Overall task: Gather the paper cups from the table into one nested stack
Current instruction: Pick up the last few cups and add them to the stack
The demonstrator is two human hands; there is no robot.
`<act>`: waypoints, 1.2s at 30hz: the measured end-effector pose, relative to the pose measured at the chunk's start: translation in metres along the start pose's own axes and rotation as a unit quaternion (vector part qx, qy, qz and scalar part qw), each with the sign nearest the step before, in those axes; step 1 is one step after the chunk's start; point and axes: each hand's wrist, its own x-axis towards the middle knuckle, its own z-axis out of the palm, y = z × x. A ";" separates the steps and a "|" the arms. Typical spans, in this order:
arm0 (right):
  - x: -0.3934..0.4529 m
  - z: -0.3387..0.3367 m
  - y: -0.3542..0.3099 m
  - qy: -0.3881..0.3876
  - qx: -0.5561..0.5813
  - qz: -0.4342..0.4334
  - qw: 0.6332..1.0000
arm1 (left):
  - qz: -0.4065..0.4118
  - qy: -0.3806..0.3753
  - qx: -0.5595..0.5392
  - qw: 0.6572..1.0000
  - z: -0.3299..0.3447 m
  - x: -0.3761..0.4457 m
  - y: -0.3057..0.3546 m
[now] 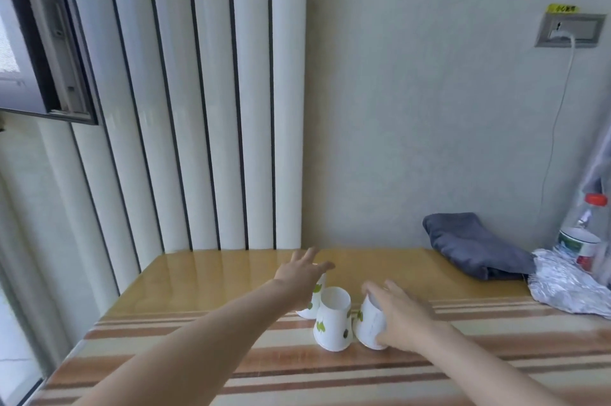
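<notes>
Three paper cups stood upside down, wide rims on the table (231,276), bunched together near the middle of the striped front half. The left cup (312,304) was mostly hidden behind the left hand (302,276); the middle cup (333,319) stood fully in view, white with green leaf prints; the right cup (369,323) tilted slightly and sat just beside the middle one, their rims close to touching. Left hand hovered over the left cup, fingers spread wide, and contact could not be made out. Right hand (401,316) was wrapped around the right cup, fingers over its upturned base and thumb low against the wall near the rim. Both forearms ran in from the bottom edge, cut off there. One folded grey cloth (472,248) lay at the back right against the wall, touching one crumpled sheet of silver foil (568,286) at the right edge. One clear bottle with a red cap (588,223) stood behind the foil, partly blurred, its label unreadable. One white cord (558,114) hung from the wall socket (570,30). Open tabletop lay to the left of the cups as far as the table's left edge, and in front of them. White vertical panels (185,91) rose behind the far edge.
</notes>
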 end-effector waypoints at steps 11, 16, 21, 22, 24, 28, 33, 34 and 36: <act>-0.108 0.006 0.060 0.075 0.520 0.239 0.817 | -0.265 0.133 -0.299 0.907 0.016 -0.108 -0.040; -0.183 0.007 0.056 0.056 0.703 0.181 0.685 | -0.276 0.148 -0.770 0.557 -0.008 -0.206 -0.039; -0.234 0.013 0.039 0.039 0.704 0.134 0.696 | -0.105 0.145 -0.815 0.551 -0.056 -0.286 -0.006; -0.242 0.011 0.034 0.040 0.706 0.129 0.695 | -0.081 0.150 -0.815 0.553 -0.068 -0.298 0.003; -0.254 0.006 0.025 0.046 0.708 0.120 0.694 | -0.038 0.162 -0.803 0.572 -0.092 -0.318 0.020; -0.274 -0.013 0.005 0.077 0.704 0.092 0.700 | 0.021 0.186 -0.656 0.731 -0.116 -0.344 0.059; -0.289 -0.034 -0.014 0.135 0.699 0.048 0.701 | 0.061 0.142 -0.571 0.806 -0.095 -0.342 0.083; -0.291 -0.038 -0.017 0.147 0.698 0.041 0.699 | 0.059 0.142 -0.569 0.808 -0.090 -0.339 0.082; -0.292 -0.045 -0.023 0.169 0.695 0.021 0.699 | 0.050 0.147 -0.576 0.803 -0.083 -0.334 0.079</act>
